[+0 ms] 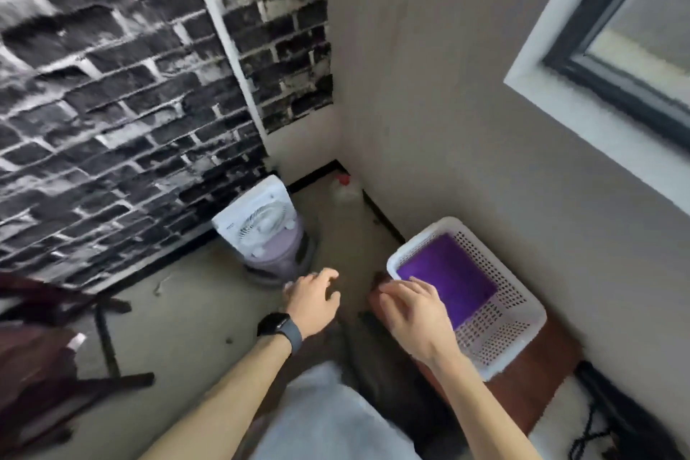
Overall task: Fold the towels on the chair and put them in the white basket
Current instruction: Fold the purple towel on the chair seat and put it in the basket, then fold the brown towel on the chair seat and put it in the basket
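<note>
Your left hand point(311, 301) and right hand point(414, 314) hung relaxed and empty, purple towel point(448, 282) lay in white basket point(502, 314); chair point(41, 358) likely needed checking next.

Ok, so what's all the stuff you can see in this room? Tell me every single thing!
basket: one, white, right side, on a wooden stand
towel: one, purple, lying flat inside the basket
fan: one, white and lilac, on the floor by the brick-patterned wall
bottle: one, clear with red cap, in the floor corner
chair: one, dark, far left, blurred
window: one, dark frame, upper right
cables: a few, black, bottom right
watch: one, black, left wrist
hands: two, bare; left hand over the floor, right hand over the basket's near corner, both holding nothing
</note>
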